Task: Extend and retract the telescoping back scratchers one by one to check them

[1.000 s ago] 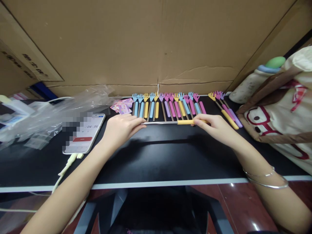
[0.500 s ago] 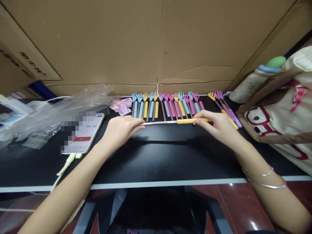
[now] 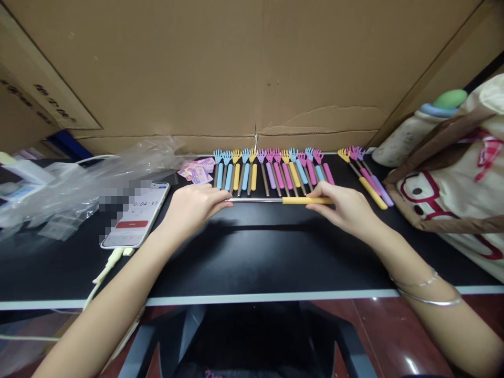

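Between my hands a telescopic back scratcher (image 3: 293, 200) is held level above the black desk, its metal rod to the left and its yellow handle to the right. My left hand (image 3: 197, 206) is closed round the rod's left end, and the claw head there is hidden. My right hand (image 3: 340, 207) pinches the yellow handle between thumb and fingers. Behind them lies a row of back scratchers (image 3: 277, 176) in blue, yellow, purple and pink, claws toward the cardboard. Several more back scratchers (image 3: 372, 186) lie slanted at the right.
At the left, a phone (image 3: 137, 218) with a cable shows a running timer, beside clear plastic bags (image 3: 102, 173). Small pink printed cards (image 3: 197, 170) lie by the row. A cloth bag (image 3: 452, 189) and a bottle (image 3: 409, 131) stand right. Cardboard (image 3: 220, 68) walls the back.
My right hand has moved slightly left with the yellow handle, so the visible rod is a little shorter. My left hand stays almost in place.
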`<action>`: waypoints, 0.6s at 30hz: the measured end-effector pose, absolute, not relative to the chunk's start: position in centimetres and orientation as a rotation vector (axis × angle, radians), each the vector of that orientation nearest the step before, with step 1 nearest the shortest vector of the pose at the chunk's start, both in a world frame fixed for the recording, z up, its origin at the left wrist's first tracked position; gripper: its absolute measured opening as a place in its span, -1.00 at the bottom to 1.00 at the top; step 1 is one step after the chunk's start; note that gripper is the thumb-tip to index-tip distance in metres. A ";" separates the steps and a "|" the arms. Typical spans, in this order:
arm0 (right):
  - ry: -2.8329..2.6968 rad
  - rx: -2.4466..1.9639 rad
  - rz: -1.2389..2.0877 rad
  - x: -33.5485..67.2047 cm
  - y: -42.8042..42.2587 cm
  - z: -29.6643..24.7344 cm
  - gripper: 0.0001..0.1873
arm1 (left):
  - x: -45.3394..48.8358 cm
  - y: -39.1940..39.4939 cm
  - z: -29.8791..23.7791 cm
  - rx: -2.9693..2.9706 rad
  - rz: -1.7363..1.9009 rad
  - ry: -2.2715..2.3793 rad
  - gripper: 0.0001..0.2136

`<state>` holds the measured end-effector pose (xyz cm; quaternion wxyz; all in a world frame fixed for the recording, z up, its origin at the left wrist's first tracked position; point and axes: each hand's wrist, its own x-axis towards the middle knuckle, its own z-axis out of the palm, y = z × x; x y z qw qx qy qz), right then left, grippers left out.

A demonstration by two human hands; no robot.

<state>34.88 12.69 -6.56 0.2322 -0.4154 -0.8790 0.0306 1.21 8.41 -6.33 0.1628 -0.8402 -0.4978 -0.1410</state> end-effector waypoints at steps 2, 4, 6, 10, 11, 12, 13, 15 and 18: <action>-2.423 -1.150 0.020 34.8 12.6 -6.6 -0.82 | 1.3 8.4 -6.3 -2.409 -0.386 -1.439 -0.60; -2.430 -1.159 -0.008 34.7 12.5 -6.6 -0.82 | 1.3 8.3 -6.3 -2.428 -0.397 -1.445 -0.60; -2.436 -1.161 0.016 34.7 12.5 -6.6 -0.82 | 1.3 8.3 -6.4 -2.430 -0.432 -1.433 -0.60; -2.438 -1.172 0.143 35.0 12.5 -6.5 -0.78 | 1.2 8.3 -6.4 -2.369 -0.497 -1.384 -0.59; -2.438 -1.185 0.156 35.0 12.5 -6.5 -0.77 | 1.2 8.3 -6.4 -2.352 -0.508 -1.371 -0.60; -2.436 -1.198 0.159 35.0 12.6 -6.4 -0.77 | 1.2 8.2 -6.4 -2.340 -0.518 -1.356 -0.60; -2.432 -1.211 0.158 35.0 12.6 -6.3 -0.76 | 1.2 8.2 -6.3 -2.329 -0.528 -1.343 -0.61; -2.424 -1.231 0.166 34.9 12.6 -6.1 -0.73 | 1.2 8.1 -6.2 -2.311 -0.543 -1.320 -0.62; -2.418 -1.239 0.234 34.7 12.6 -5.7 -0.69 | 1.3 8.0 -6.2 -2.297 -0.553 -1.298 -0.64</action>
